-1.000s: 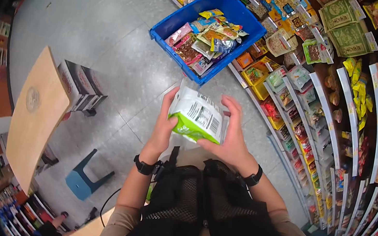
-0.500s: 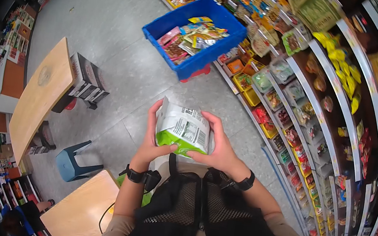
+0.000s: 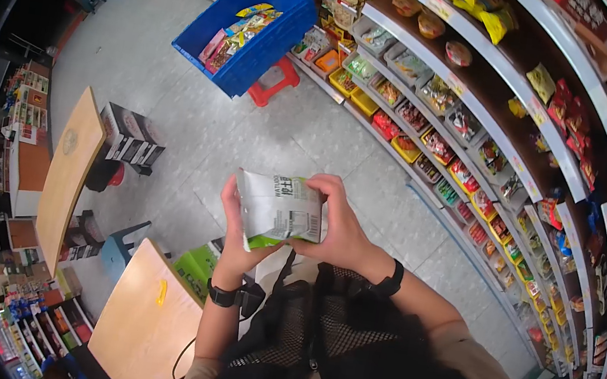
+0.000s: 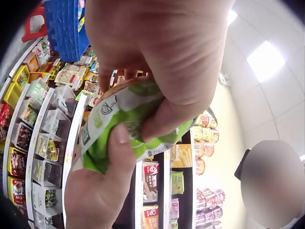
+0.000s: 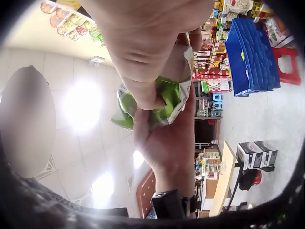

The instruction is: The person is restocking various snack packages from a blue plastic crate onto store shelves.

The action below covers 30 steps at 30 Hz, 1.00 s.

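In the head view a white and green bag with printed text is held between both hands in front of the body. My left hand grips its left side, and my right hand grips the right side. The left wrist view shows the green face of the bag with both thumbs pressed on it; the left hand lies across the top. From the right wrist, the right hand covers part of the bag, and the left hand is beyond it.
A blue crate with packaged snacks stands on a red stool. Curved-looking shelves of snacks line the right. At the lower left are a wooden table, a green box and a blue stool; another tabletop stands farther left.
The view has turned, so the crate appears farther left and the near table shows more. The bag has moved slightly left in view and turned in the hands, both still gripping it.
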{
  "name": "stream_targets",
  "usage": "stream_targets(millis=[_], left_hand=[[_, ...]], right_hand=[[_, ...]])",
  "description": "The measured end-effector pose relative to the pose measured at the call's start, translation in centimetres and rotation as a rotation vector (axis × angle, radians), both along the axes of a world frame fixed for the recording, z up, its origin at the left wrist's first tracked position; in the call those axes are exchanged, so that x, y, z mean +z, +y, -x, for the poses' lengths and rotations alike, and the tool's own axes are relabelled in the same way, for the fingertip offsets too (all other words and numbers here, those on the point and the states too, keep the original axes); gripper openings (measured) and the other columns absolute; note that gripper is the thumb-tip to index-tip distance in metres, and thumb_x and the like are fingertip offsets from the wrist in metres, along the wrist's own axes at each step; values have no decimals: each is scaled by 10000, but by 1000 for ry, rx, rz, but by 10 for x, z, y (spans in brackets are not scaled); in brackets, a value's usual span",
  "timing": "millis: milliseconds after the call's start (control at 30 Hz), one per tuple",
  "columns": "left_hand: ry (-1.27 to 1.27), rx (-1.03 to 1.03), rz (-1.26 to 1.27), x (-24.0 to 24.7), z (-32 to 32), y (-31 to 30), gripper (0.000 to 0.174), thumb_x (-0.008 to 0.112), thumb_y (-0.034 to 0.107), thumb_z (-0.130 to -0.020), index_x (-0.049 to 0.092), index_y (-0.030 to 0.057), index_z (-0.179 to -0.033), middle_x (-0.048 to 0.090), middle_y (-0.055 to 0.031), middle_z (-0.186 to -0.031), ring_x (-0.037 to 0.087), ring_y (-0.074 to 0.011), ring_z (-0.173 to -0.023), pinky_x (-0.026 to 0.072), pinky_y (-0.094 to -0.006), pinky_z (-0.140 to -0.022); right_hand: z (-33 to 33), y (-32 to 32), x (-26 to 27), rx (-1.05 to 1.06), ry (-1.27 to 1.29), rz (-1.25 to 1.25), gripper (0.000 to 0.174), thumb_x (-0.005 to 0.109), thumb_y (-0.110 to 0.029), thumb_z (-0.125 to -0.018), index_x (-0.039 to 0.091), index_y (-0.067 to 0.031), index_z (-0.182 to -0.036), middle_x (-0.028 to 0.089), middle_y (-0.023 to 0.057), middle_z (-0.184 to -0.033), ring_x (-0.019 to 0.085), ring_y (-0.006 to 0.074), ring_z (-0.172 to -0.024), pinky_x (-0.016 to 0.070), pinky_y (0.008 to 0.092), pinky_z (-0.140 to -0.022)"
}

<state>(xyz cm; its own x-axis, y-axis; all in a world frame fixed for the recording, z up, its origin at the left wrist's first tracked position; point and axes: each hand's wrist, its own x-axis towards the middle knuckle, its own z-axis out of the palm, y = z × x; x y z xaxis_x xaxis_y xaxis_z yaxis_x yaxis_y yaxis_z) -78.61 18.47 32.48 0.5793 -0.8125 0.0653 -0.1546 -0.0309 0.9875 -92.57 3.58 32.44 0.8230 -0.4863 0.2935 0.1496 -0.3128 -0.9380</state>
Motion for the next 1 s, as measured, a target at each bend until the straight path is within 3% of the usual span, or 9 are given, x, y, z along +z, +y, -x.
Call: stream_targets(millis=[200, 300, 367, 500, 600, 700, 800, 900, 1000], left_hand=[[-217, -124, -38, 26, 88, 17, 1220, 879, 65, -621, 74, 80, -1538, 379, -140, -1444, 451, -272, -1301, 373, -403, -1090], [280, -10, 38, -1, 150, 36, 1025, 842, 91, -694, 212, 58, -1502, 411, -129, -1420, 470, -234, -1274, 385, -400, -1082], [366, 44, -23, -11, 194, 27, 850, 795, 123, -776, 300, 33, -1461, 482, -117, -1362, 522, -212, -1200, 409, -366, -1043], [461, 128, 14, -61, 281, 28, 580, 715, 159, -887, 441, -10, -1370, 597, -95, -1231, 587, -166, -1075, 445, -315, -959], [523, 152, -54, -76, 348, 40, 565, 722, 174, -885, 469, -22, -1350, 613, -102, -1214, 593, -156, -1061, 453, -299, -930], [695, 228, -24, -82, 417, 49, 548, 709, 177, -899, 467, -14, -1352, 605, -116, -1238, 604, -187, -1067, 467, -346, -957], [736, 185, 30, -78, 470, 42, 565, 686, 244, -923, 439, -26, -1353, 563, -149, -1292, 572, -242, -1166, 450, -409, -1012], [700, 77, 33, -72, 518, 22, 636, 692, 306, -922, 394, -7, -1388, 536, -151, -1330, 547, -258, -1206, 430, -438, -1034], [689, 109, 43, -63, 579, -31, 663, 680, 325, -930, 357, -1, -1408, 490, -149, -1384, 509, -261, -1255, 422, -442, -1040]], right_hand=[[88, 9, 13, -42, -9, 156, 937, 842, -76, -564, 368, -25, -1371, 407, 185, -1265, 449, 383, -1171, 411, 429, -997], [149, 17, -1, -228, 55, 294, 919, 829, -95, -591, 377, -26, -1388, 405, 186, -1274, 442, 384, -1179, 393, 443, -1008], [197, 29, -9, -375, 139, 413, 891, 818, -109, -610, 391, -27, -1387, 402, 187, -1285, 440, 386, -1182, 384, 450, -1015], [300, 52, -19, -271, 170, 240, 920, 825, -173, -663, 335, -16, -1426, 377, 215, -1321, 391, 413, -1247, 356, 472, -1062], [372, 64, -28, -332, 267, 144, 963, 830, -252, -719, 257, -13, -1456, 361, 236, -1335, 347, 396, -1303, 343, 459, -1084], [434, 64, -37, -310, 279, -70, 930, 800, -276, -795, 209, -33, -1470, 350, 209, -1404, 396, 308, -1302, 387, 420, -1059], [486, 42, -44, -156, 299, -726, 808, 742, -279, -873, 240, -34, -1456, 436, 176, -1362, 462, 244, -1239, 401, 376, -1037], [540, 15, -28, -106, 202, -791, 699, 709, -229, -904, 300, -41, -1438, 522, 130, -1277, 512, 195, -1177, 419, 335, -1001], [594, -17, -33, -181, 32, -479, 641, 740, -291, -879, 410, -41, -1368, 572, 112, -1173, 561, 198, -1094, 453, 330, -935]])
